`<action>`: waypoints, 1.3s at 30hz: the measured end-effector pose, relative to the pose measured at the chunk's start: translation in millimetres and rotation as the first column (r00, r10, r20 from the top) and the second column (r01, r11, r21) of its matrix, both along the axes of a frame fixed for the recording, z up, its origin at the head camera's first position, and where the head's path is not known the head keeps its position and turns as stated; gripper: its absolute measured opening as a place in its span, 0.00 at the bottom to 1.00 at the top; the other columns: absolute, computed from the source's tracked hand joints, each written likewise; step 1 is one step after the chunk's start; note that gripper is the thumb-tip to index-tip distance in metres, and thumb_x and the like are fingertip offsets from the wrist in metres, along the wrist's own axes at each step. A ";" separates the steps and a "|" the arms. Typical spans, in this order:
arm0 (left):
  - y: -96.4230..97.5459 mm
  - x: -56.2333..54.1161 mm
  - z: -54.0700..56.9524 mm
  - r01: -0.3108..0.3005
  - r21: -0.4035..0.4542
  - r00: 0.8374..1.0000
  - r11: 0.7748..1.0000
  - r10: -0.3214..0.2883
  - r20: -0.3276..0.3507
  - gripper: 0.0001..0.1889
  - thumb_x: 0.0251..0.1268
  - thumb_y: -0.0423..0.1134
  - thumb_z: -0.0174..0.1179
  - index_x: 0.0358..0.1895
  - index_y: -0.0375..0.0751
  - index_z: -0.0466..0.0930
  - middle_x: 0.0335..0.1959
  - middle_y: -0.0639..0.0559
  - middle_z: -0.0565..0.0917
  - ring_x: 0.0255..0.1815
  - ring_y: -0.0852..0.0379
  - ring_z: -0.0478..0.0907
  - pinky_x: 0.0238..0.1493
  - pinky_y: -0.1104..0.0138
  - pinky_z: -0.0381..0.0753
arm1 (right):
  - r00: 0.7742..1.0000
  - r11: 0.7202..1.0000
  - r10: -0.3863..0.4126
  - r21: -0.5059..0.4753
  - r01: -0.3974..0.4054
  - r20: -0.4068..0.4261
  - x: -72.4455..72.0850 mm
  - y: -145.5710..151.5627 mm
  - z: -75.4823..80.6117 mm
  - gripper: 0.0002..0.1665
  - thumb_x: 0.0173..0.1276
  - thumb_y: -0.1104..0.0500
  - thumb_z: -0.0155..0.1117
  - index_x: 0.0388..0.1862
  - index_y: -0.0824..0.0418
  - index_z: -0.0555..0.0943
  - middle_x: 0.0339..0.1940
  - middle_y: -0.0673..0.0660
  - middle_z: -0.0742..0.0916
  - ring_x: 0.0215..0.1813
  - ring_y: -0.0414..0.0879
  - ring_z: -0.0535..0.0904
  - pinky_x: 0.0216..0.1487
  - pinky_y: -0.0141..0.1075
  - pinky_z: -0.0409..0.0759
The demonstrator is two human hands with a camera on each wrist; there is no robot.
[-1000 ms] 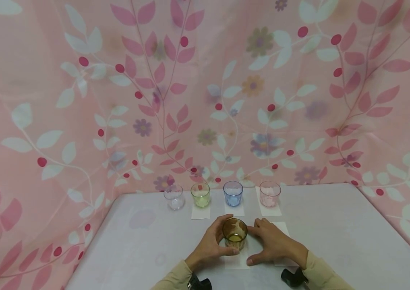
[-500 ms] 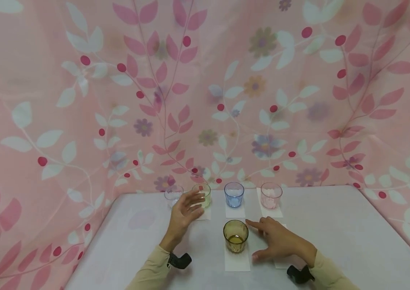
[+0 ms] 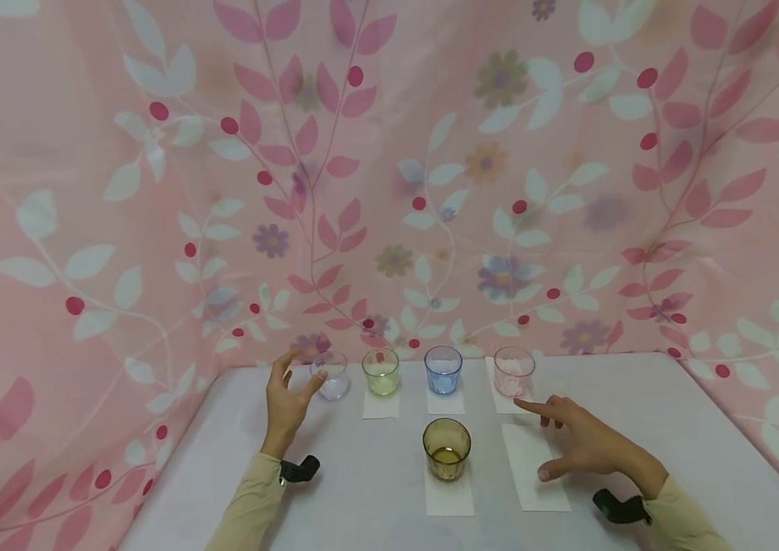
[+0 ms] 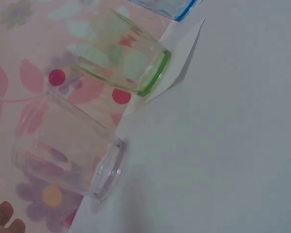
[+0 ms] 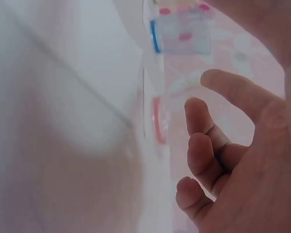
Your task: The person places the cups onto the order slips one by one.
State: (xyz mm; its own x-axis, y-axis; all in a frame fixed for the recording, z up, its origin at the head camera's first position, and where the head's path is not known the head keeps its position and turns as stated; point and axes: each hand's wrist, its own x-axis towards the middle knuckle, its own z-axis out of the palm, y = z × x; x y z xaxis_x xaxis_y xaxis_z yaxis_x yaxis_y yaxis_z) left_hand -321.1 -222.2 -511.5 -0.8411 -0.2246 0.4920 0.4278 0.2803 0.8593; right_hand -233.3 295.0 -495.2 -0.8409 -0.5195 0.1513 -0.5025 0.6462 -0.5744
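Observation:
My left hand [image 3: 286,402] is beside the clear glass [image 3: 333,380] at the back left, its thumb in front of the rim. In the left wrist view its fingertips [image 4: 2,213] are apart from the clear glass [image 4: 72,150], parted and holding nothing. My right hand [image 3: 585,438] hovers over a white paper strip [image 3: 534,478], fingers relaxed, index finger pointing toward the pink glass [image 3: 513,375]. The right wrist view shows its loosely bent fingers [image 5: 201,155] with nothing between them. An amber glass [image 3: 447,451] stands upright on another paper strip [image 3: 450,499] between the hands.
A green glass [image 3: 381,375] and a blue glass [image 3: 443,373] stand upright in the back row on paper strips, between the clear and pink ones. Behind the white table [image 3: 197,490] hangs a pink floral cloth [image 3: 389,153]. Each wrist wears a black device [image 3: 300,469].
My left hand has let go of the amber glass and moved left and back to the clear glass. The right hand has drawn away to the right, uncovering the right paper strip.

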 end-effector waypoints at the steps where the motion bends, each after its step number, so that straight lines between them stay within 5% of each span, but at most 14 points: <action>1: -3.0 -0.7 -1.6 0.016 0.013 0.999 1.000 -0.016 0.043 0.39 0.60 0.33 0.78 0.73 0.34 0.70 0.76 0.34 0.71 0.83 0.36 0.60 0.83 0.36 0.55 | 1.000 1.000 -0.003 -0.002 0.003 0.001 0.8 4.8 -1.1 0.63 0.47 0.39 0.89 0.82 0.49 0.70 0.46 0.54 0.78 0.47 0.45 0.69 0.40 0.33 0.69; 5: -8.2 -6.4 -9.9 0.089 0.043 0.980 0.995 -0.095 0.173 0.46 0.63 0.37 0.77 0.80 0.33 0.60 0.83 0.33 0.60 0.87 0.34 0.50 0.85 0.36 0.49 | 1.000 1.000 -0.004 -0.019 0.004 -0.021 4.1 20.8 -10.1 0.62 0.46 0.40 0.90 0.81 0.49 0.72 0.44 0.53 0.77 0.44 0.42 0.67 0.39 0.32 0.67; 9: -8.3 -13.1 -17.6 0.143 0.055 0.966 0.988 -0.152 0.211 0.48 0.66 0.38 0.76 0.82 0.35 0.55 0.84 0.31 0.57 0.87 0.31 0.49 0.86 0.37 0.49 | 0.998 1.000 -0.011 -0.025 0.009 -0.068 7.0 29.6 -25.4 0.62 0.43 0.40 0.91 0.79 0.50 0.75 0.41 0.49 0.76 0.42 0.38 0.67 0.38 0.30 0.64; 15: -8.2 -17.7 -19.1 0.164 0.068 0.962 0.984 -0.175 0.208 0.46 0.66 0.36 0.75 0.82 0.36 0.56 0.83 0.31 0.59 0.85 0.29 0.54 0.85 0.36 0.51 | 0.996 0.999 -0.021 -0.043 0.018 -0.081 13.0 33.7 -39.6 0.61 0.43 0.39 0.91 0.78 0.50 0.76 0.41 0.45 0.75 0.43 0.36 0.67 0.39 0.29 0.64; 27: -6.9 -23.0 -27.5 0.222 0.037 0.951 0.974 -0.225 0.212 0.46 0.67 0.33 0.73 0.83 0.36 0.55 0.86 0.36 0.58 0.87 0.35 0.53 0.85 0.39 0.53 | 0.999 0.999 -0.001 -0.049 -0.001 -0.037 14.6 32.8 -39.9 0.61 0.43 0.45 0.92 0.78 0.53 0.76 0.40 0.47 0.74 0.42 0.36 0.65 0.38 0.30 0.62; 34: -4.3 -23.9 -31.4 0.238 0.044 0.945 0.970 -0.241 0.221 0.40 0.66 0.32 0.74 0.79 0.35 0.64 0.77 0.30 0.71 0.80 0.31 0.67 0.81 0.41 0.64 | 1.000 1.000 0.003 -0.020 -0.003 -0.002 14.6 33.2 -38.9 0.60 0.46 0.44 0.91 0.79 0.53 0.75 0.42 0.48 0.75 0.45 0.36 0.64 0.40 0.31 0.63; 39: -2.9 -25.0 -33.1 0.256 0.050 0.947 0.965 -0.261 0.185 0.37 0.66 0.31 0.74 0.76 0.34 0.67 0.75 0.31 0.74 0.78 0.30 0.69 0.80 0.41 0.67 | 1.000 1.000 0.008 -0.017 -0.008 -0.005 15.1 32.6 -38.6 0.60 0.47 0.44 0.91 0.79 0.54 0.75 0.40 0.48 0.74 0.44 0.37 0.64 0.40 0.31 0.62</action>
